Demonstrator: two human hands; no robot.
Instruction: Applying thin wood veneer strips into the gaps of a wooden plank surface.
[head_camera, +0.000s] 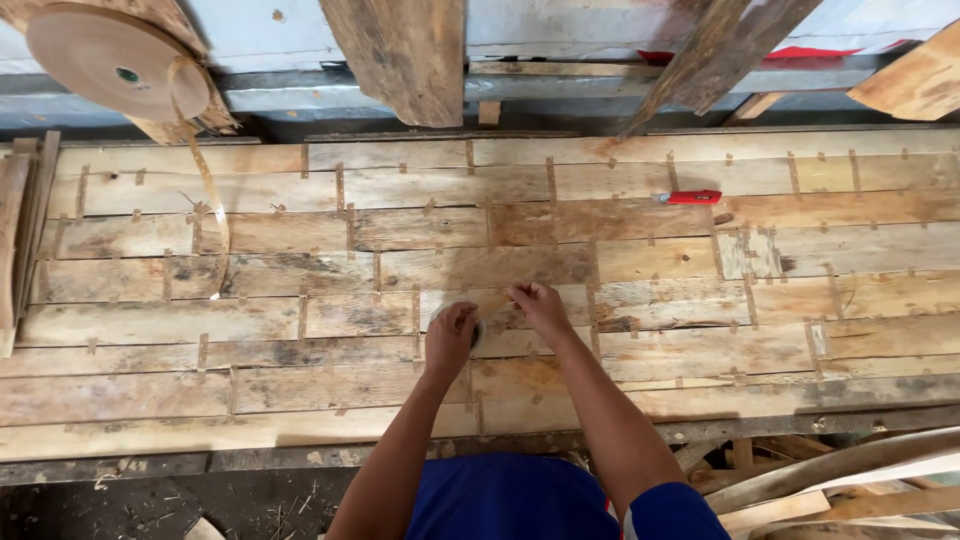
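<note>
Down at the middle of the near edge, the left hand (450, 338) rests knuckles-up on the veneer sheet (300, 320), fingers curled over a small dark thing that I cannot make out. The right hand (538, 303) sits just beside it, fingertips pressed down on a short strip of brown tape (497, 300) lying on a seam between two veneer pieces. This sheet is a patchwork of pale and stained wood strips, joined everywhere by short tape tabs, and it covers the whole bench. Farther back to the right lies a red utility knife (690, 197). At the far left, a large tape roll (115, 65) hangs above, its loose end trailing down onto the sheet.
</note>
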